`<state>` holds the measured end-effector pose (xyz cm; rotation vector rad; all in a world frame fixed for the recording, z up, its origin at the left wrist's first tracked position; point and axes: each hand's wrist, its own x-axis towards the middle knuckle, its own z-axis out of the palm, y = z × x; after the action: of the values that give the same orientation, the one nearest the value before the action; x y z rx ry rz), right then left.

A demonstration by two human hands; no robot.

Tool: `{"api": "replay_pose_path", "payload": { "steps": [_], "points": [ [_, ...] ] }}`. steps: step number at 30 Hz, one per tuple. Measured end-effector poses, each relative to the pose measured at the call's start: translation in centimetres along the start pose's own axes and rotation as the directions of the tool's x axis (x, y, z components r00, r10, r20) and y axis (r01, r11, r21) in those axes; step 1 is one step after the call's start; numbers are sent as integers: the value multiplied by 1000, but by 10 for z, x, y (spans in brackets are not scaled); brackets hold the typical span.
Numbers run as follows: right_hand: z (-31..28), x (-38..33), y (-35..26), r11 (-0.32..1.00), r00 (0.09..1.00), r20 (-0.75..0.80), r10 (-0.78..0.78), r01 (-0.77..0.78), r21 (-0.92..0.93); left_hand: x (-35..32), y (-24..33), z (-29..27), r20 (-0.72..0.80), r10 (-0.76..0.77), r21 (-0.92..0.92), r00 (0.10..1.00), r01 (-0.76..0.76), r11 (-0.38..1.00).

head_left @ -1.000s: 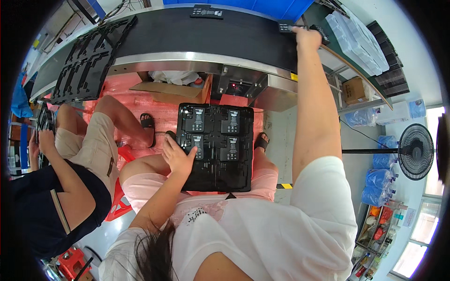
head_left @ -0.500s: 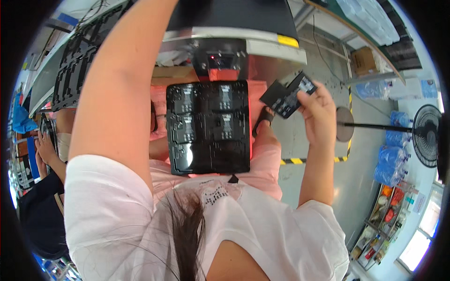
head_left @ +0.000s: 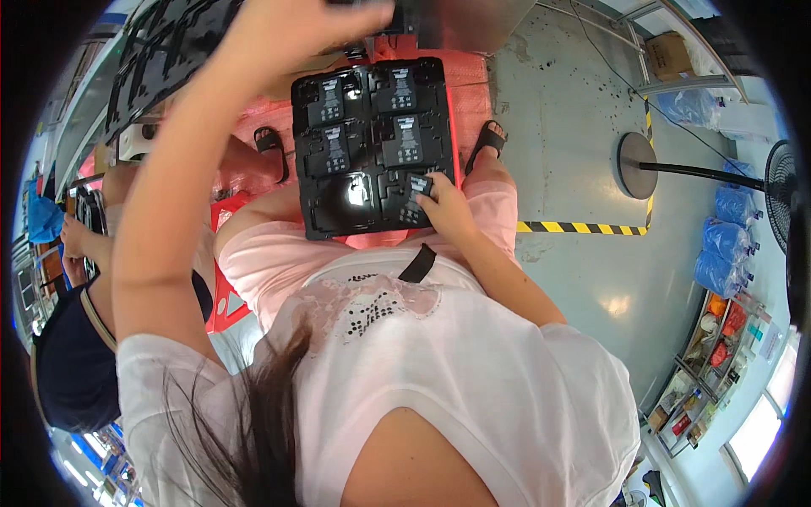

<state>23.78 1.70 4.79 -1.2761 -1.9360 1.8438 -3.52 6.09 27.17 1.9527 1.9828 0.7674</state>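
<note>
A black moulded tray (head_left: 306,152) lies on my lap, with several dark keypad devices (head_left: 404,139) seated in its upper compartments. The lower left compartment (head_left: 351,194) is bare and shiny. My right hand (head_left: 449,211) rests on the tray's lower right corner, fingers closed on another dark keypad device (head_left: 417,196) that sits in or just over that compartment. My left hand (head_left: 296,21) is raised high to the picture's top edge, over the conveyor area. It is blurred and partly cut off, so its grip does not show.
Another seated person (head_left: 72,363) is close on my left. Empty black trays (head_left: 160,51) lie on the conveyor at upper left. A fan's round base (head_left: 638,165), yellow-black floor tape (head_left: 583,226) and shelves of bottles (head_left: 718,338) are to my right.
My right hand came down from the conveyor with a keypad device to the tray's lower right corner. My left arm left the tray and swung up toward the conveyor.
</note>
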Motion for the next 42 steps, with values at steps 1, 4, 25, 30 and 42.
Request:
{"api": "replay_pose_path", "payload": {
  "steps": [1, 4, 25, 30, 42],
  "points": [
    [2, 0, -4, 966, 1000, -17, 6, -11, -258, -40, 2, 13, -113, -66, 14, 991, 68, 998],
    [12, 8, 10, 866, 945, -153, -288, 189, -463, -141, 6, 51, 22, -345, -266, 938, 338, 903],
    [26, -36, -6, 253, 885, 252, -391, 367, -895, -259, -38, 179, -141, -704, 238, 696, 714, 659],
    [9, -16, -59, 548, 790, 140, -597, 528, -649, -263, -21, 178, -112, -828, 199, 549, 829, 523],
    [-41, 33, -222, 52, 274, 43, -961, 331, -942, -273, -29, 188, 238, -295, 537, 925, 128, 834]
  ]
}}
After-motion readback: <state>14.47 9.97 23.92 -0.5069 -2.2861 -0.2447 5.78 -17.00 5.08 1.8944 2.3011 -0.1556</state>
